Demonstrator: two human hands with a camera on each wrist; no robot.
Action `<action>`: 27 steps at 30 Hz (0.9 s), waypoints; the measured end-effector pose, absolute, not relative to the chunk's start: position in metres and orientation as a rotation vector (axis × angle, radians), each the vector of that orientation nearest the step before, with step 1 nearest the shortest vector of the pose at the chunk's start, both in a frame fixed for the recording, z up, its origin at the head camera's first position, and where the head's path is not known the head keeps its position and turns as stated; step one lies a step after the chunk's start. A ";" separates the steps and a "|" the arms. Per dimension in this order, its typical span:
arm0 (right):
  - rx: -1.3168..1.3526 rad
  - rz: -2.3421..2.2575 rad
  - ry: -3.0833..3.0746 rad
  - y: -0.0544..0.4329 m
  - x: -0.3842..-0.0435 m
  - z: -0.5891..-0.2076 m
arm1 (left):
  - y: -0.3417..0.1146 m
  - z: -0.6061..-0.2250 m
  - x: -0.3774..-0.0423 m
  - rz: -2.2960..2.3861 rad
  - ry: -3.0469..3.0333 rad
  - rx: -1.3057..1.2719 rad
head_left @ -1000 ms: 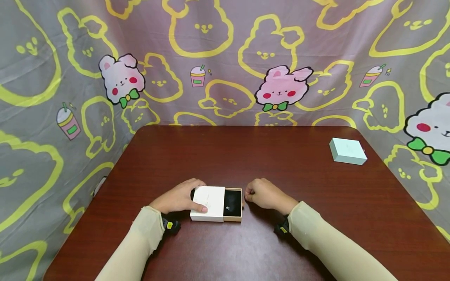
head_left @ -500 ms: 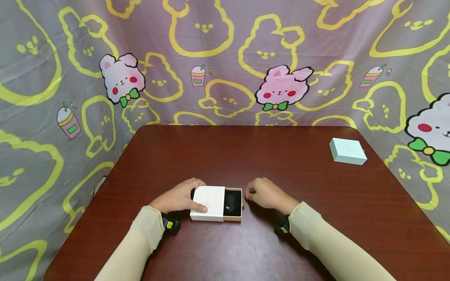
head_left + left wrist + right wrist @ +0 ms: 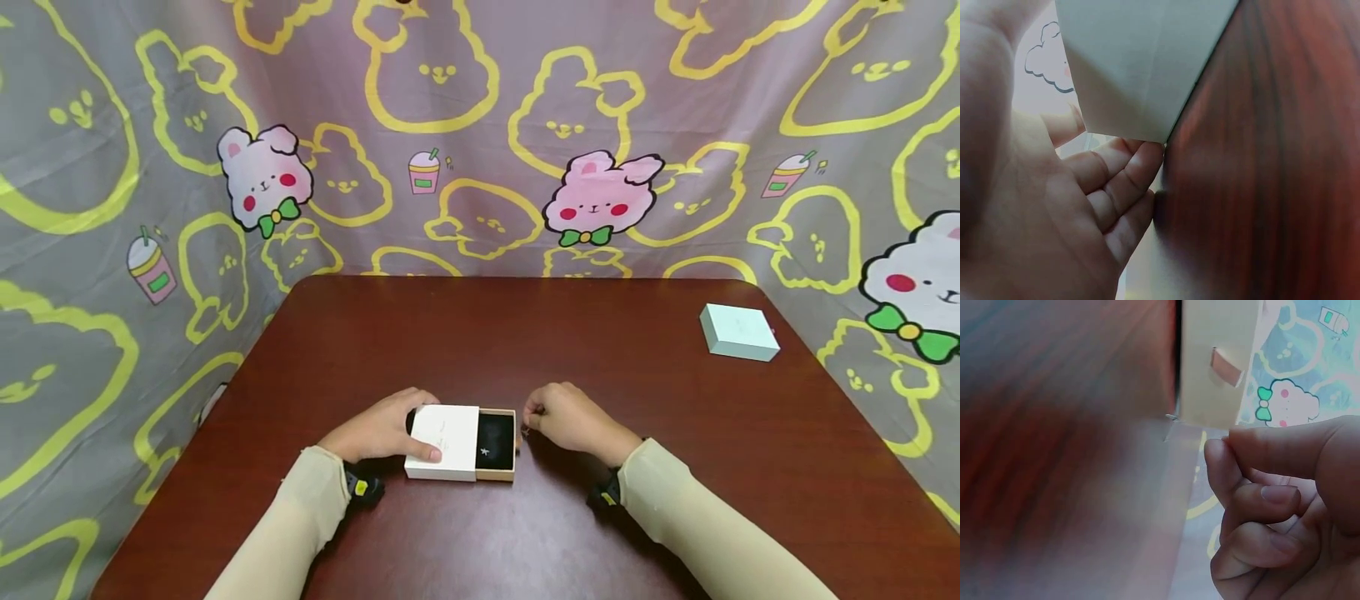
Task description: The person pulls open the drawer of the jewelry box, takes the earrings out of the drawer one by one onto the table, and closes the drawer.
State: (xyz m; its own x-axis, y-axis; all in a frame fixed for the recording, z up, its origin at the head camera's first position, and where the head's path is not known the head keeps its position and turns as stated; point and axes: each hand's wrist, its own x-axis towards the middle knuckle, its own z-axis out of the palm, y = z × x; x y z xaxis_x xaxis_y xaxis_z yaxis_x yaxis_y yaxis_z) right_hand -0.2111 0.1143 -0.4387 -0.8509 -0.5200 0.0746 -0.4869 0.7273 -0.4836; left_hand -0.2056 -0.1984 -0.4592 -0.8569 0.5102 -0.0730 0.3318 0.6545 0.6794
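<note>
My left hand [image 3: 386, 429] grips a white drawer-style jewelry box [image 3: 450, 442], thumb on top and fingers round its far left side. The box's drawer [image 3: 495, 476] is partly out to the right and shows a black pad [image 3: 497, 429] with a small silver star earring [image 3: 484, 452] on it. Just right of the drawer, my right hand [image 3: 570, 421] pinches thumb and forefinger together. A second tiny silver star earring [image 3: 525, 432] shows just under those fingertips; in the right wrist view this earring [image 3: 1171, 417] appears apart from them, any thin link too fine to see.
A pale mint box [image 3: 741, 332] lies at the back right of the brown wooden table [image 3: 495, 342]. A short tan pull tab [image 3: 1227, 367] sticks out from the drawer's end. Curtains [image 3: 480, 142] with rabbit prints hang behind and beside the table.
The head view has tilted up slightly. The star under my right fingertips now shows, where before it was not visible. Both hands and the box have otherwise hardly moved.
</note>
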 end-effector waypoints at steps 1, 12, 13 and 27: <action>-0.842 -0.779 2.861 0.114 -0.211 -0.438 | -0.199 -0.460 -0.205 1.001 2.614 0.679; -0.900 -0.900 2.850 0.106 -0.205 -0.433 | -0.198 -0.459 -0.204 1.024 2.621 0.719; -0.896 -0.905 2.850 0.106 -0.204 -0.432 | -0.198 -0.459 -0.204 1.018 2.624 0.720; -0.930 -0.932 2.795 0.097 -0.200 -0.423 | -0.197 -0.460 -0.203 1.023 2.612 0.705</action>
State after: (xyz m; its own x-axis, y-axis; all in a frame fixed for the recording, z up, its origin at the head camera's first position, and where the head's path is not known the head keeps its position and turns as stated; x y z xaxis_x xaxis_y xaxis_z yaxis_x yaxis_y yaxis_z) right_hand -0.2000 0.0968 -0.4226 -0.8176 -0.5598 0.1346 -0.5286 0.6371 -0.5610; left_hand -0.2031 -0.1974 -0.4596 -0.8523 0.5204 -0.0526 0.3463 0.6367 0.6890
